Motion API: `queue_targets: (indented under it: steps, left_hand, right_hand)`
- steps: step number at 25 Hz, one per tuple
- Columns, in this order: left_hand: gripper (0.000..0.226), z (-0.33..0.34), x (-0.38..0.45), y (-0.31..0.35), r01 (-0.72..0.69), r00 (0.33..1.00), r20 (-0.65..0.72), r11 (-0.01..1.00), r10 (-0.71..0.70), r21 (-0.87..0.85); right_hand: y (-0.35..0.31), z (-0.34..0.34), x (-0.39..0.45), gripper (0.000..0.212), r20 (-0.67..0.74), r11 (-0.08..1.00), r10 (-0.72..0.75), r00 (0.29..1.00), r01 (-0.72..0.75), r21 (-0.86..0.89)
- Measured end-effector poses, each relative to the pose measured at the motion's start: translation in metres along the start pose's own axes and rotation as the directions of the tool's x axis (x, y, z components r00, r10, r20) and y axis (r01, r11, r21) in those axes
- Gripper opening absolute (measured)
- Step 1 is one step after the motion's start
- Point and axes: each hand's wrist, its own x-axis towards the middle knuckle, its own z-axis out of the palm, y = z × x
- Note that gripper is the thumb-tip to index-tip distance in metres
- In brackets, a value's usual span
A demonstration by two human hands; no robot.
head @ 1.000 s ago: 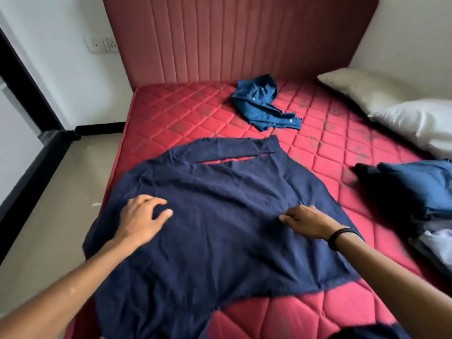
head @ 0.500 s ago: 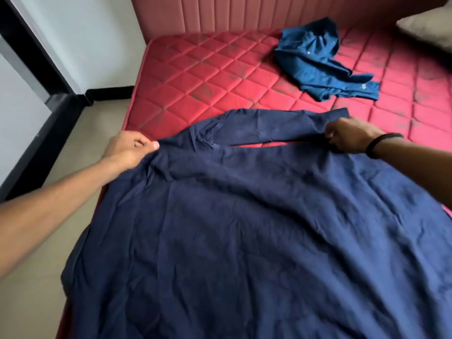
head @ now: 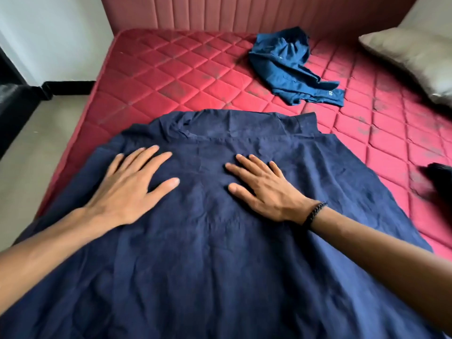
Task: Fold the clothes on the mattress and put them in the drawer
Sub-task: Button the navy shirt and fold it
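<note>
A large navy shirt (head: 220,265) lies spread back-up across the near part of the red quilted mattress (head: 171,77), its collar at the far end. My left hand (head: 132,187) lies flat on the cloth left of the middle, fingers straight and spread. My right hand (head: 266,187), a black bracelet on its wrist, presses flat on the cloth right of the middle. A crumpled blue shirt (head: 288,67) sits farther back on the mattress. No drawer is in view.
A grey pillow (head: 415,55) rests at the back right against the padded headboard (head: 244,11). A dark garment (head: 440,177) pokes in at the right edge. The floor (head: 29,148) runs along the mattress's left side.
Half a second ago both hands pinched the shirt's far edge at the shoulders. They have let go, pulled back and now lie flat on the shirt's upper back; the far sleeve has been tucked out of sight.
</note>
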Motion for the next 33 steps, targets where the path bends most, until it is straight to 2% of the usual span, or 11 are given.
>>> queue_targets:
  steps: [6, 10, 12, 16, 19, 21, 23, 27, 28, 31, 33]
  left_hand:
    - [0.098, -0.003, 0.012, -0.016, 0.286, 0.927, 0.223, 0.953, -0.301, 0.098]
    - [0.086, 0.004, -0.030, 0.020, 0.174, 0.973, 0.139, 0.980, -0.186, 0.095]
    - [0.097, 0.011, -0.046, -0.007, 0.227, 0.961, 0.143, 0.970, -0.238, 0.084]
    - [0.102, -0.015, -0.046, 0.023, 0.422, 0.897, 0.147, 0.906, -0.417, -0.009]
    - [0.081, 0.001, -0.113, 0.136, 0.061, 0.998, 0.009, 0.998, -0.061, -0.022]
    - [0.082, 0.016, -0.146, 0.139, -0.044, 0.999, 0.019, 0.998, 0.043, 0.037]
    - [0.084, 0.015, -0.157, 0.101, 0.095, 0.995, 0.020, 0.994, -0.097, 0.062]
    - [0.088, -0.001, -0.177, 0.063, 0.260, 0.963, 0.049, 0.961, -0.265, 0.090]
    - [0.088, 0.000, -0.184, 0.060, 0.252, 0.965, 0.056, 0.963, -0.258, 0.090]
    - [0.084, -0.015, -0.201, 0.039, 0.102, 0.974, 0.187, 0.985, -0.127, 0.140]
    - [0.083, -0.034, -0.222, 0.022, 0.059, 0.957, 0.259, 0.965, -0.128, 0.257]
  right_hand:
    - [0.125, -0.040, -0.001, 0.091, -0.084, 0.776, 0.615, 0.784, -0.620, -0.116]
    - [0.050, -0.011, -0.052, 0.086, -0.049, 0.962, 0.257, 0.965, -0.260, -0.083]
    - [0.093, -0.009, -0.107, 0.088, -0.105, 0.946, 0.276, 0.955, -0.290, -0.148]
    - [0.136, -0.046, -0.137, 0.099, -0.193, 0.640, 0.733, 0.652, -0.757, -0.129]
    - [0.013, 0.000, -0.154, 0.085, -0.163, 0.925, 0.357, 0.920, -0.373, -0.079]
    - [-0.007, 0.015, -0.196, 0.084, -0.071, 0.972, 0.223, 0.972, -0.227, -0.058]
    - [0.044, 0.007, -0.234, 0.088, -0.145, 0.901, 0.406, 0.903, -0.421, -0.104]
    - [0.111, -0.023, -0.297, 0.108, -0.193, 0.531, 0.832, 0.520, -0.847, 0.010]
    - [0.102, -0.020, -0.306, 0.106, -0.211, 0.565, 0.807, 0.551, -0.825, 0.010]
    - [0.077, -0.028, -0.334, 0.090, -0.060, 0.940, 0.300, 0.952, -0.306, -0.154]
    - [0.073, -0.030, -0.345, 0.085, 0.102, 0.960, 0.128, 0.987, -0.097, -0.263]
